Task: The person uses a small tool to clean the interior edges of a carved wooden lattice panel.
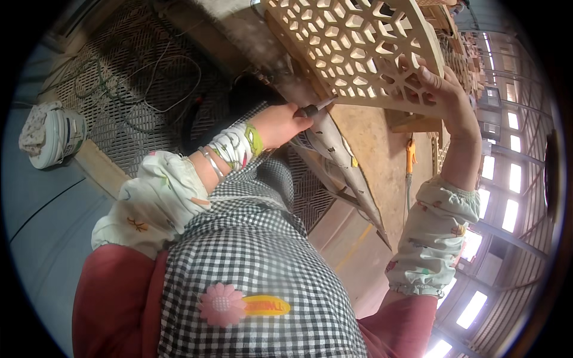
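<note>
My left hand [277, 126] is closed round a small tool [310, 110] with a dark handle and a thin metal tip. The tip meets the lower corner of a pale wooden lattice panel [388, 104], cut through with many angular openings. The exact kind of tool is too small to make out. With my right hand [450, 98] I grip the panel's right end, thumb on its edge and fingers partly hidden in and behind the openings. The panel is tilted up above a worn wooden work table [370, 134].
An orange-handled air tool [410, 156] hangs on a hose at the table's right. A white bucket [65, 131] with a cloth on it stands at far left, beside dark slatted matting [119, 71] crossed by loose hoses. More wooden pieces are stacked behind the panel.
</note>
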`<action>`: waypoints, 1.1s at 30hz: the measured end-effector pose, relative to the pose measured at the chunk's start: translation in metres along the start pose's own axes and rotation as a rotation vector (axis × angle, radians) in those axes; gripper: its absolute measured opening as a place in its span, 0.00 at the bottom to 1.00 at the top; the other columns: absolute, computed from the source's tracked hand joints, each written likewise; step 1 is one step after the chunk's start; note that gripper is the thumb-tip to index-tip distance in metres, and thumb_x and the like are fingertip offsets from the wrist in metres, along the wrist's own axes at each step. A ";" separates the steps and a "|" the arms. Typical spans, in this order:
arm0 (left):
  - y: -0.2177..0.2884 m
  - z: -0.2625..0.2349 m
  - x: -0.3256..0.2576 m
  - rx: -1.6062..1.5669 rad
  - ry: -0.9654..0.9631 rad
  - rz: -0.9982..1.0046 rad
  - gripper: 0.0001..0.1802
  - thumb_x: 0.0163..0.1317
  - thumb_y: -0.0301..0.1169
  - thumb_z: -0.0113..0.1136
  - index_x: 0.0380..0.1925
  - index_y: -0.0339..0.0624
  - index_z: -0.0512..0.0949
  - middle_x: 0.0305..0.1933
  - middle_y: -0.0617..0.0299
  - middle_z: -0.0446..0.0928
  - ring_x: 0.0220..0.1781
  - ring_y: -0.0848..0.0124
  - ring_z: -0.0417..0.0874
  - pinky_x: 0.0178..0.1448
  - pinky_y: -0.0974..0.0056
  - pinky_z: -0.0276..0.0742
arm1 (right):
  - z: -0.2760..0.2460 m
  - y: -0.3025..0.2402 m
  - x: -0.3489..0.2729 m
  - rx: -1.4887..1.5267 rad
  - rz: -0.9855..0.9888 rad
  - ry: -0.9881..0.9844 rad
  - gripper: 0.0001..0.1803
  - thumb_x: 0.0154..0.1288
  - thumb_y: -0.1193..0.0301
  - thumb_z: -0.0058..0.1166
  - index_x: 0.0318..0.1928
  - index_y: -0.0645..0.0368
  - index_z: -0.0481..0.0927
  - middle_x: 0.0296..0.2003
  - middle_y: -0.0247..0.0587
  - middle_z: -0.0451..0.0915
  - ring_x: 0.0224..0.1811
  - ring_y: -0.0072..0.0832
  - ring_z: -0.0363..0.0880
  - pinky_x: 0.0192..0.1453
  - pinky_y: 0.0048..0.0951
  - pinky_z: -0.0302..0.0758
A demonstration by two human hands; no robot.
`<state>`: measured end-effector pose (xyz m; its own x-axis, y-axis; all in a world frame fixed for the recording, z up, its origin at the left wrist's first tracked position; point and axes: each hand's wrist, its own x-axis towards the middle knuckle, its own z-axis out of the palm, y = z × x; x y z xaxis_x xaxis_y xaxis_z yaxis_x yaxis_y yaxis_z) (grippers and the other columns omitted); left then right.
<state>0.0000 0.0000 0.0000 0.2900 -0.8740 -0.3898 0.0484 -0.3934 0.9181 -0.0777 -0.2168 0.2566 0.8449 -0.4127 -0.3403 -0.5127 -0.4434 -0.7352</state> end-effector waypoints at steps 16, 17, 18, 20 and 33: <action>0.001 0.014 0.009 0.195 0.218 0.119 0.29 0.74 0.52 0.55 0.56 0.34 0.78 0.46 0.40 0.87 0.50 0.42 0.88 0.57 0.45 0.82 | 0.000 0.005 0.000 -0.012 -0.056 0.041 0.27 0.69 0.50 0.68 0.55 0.59 0.88 0.35 0.31 0.84 0.31 0.17 0.69 0.38 0.23 0.65; -0.003 0.013 0.012 0.181 0.209 0.125 0.29 0.74 0.52 0.55 0.56 0.34 0.78 0.46 0.40 0.87 0.51 0.43 0.88 0.57 0.46 0.82 | 0.000 0.005 0.000 -0.019 -0.065 0.029 0.27 0.69 0.49 0.67 0.55 0.59 0.88 0.35 0.31 0.85 0.31 0.17 0.69 0.38 0.23 0.64; -0.003 0.012 0.013 0.135 0.183 0.113 0.30 0.74 0.52 0.56 0.57 0.34 0.78 0.46 0.40 0.87 0.51 0.43 0.88 0.58 0.47 0.81 | 0.000 0.005 0.001 -0.028 -0.073 0.017 0.27 0.69 0.49 0.67 0.55 0.59 0.88 0.35 0.31 0.85 0.31 0.17 0.69 0.37 0.22 0.64; -0.004 0.011 0.015 0.042 0.133 0.088 0.31 0.74 0.53 0.57 0.59 0.34 0.77 0.46 0.40 0.87 0.52 0.44 0.88 0.59 0.49 0.81 | 0.000 0.004 0.002 -0.043 -0.088 -0.007 0.28 0.70 0.48 0.66 0.55 0.59 0.88 0.34 0.31 0.86 0.31 0.16 0.68 0.37 0.22 0.63; -0.006 0.013 0.017 -0.144 0.065 0.045 0.28 0.75 0.51 0.57 0.58 0.37 0.77 0.35 0.53 0.85 0.30 0.60 0.86 0.35 0.56 0.80 | 0.005 -0.001 -0.004 -0.054 -0.086 -0.011 0.25 0.72 0.50 0.64 0.53 0.60 0.87 0.32 0.31 0.84 0.30 0.15 0.69 0.35 0.21 0.62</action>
<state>-0.0081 -0.0163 -0.0131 0.3563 -0.8676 -0.3469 0.1695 -0.3051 0.9371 -0.0797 -0.2106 0.2552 0.8875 -0.3626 -0.2844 -0.4459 -0.5194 -0.7290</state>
